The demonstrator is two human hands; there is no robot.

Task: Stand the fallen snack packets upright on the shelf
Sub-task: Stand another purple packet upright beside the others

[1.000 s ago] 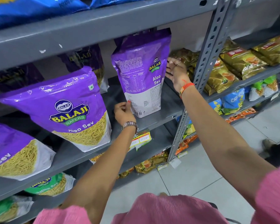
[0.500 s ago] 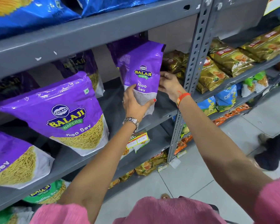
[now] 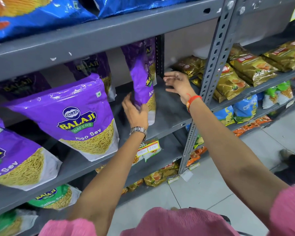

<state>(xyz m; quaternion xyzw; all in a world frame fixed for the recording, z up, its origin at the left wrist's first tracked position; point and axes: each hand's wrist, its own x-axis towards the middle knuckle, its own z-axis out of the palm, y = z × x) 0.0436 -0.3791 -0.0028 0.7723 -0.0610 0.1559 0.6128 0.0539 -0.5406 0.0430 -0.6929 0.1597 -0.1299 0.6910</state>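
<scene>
A purple Aloo Sev packet (image 3: 143,77) stands upright on the grey shelf (image 3: 169,114), turned edge-on toward me. My left hand (image 3: 134,111) grips its lower left edge. My right hand (image 3: 178,85) hovers just right of the packet with fingers spread, holding nothing. Another purple Aloo Sev packet (image 3: 75,116) stands upright to the left, and a third purple packet (image 3: 12,154) stands at the far left. More purple packets (image 3: 90,67) sit behind them in shadow.
A slotted grey upright post (image 3: 211,68) stands right of my right hand. Gold packets (image 3: 233,80) lie on the neighbouring shelf. Blue bags (image 3: 41,12) fill the shelf above. Green packets (image 3: 53,196) and price tags (image 3: 148,147) sit below. The tiled floor (image 3: 203,189) lies underneath.
The packet has turned from facing me to edge-on and moved back on the shelf. My right hand has let go of it and opened. My left hand stays at its base.
</scene>
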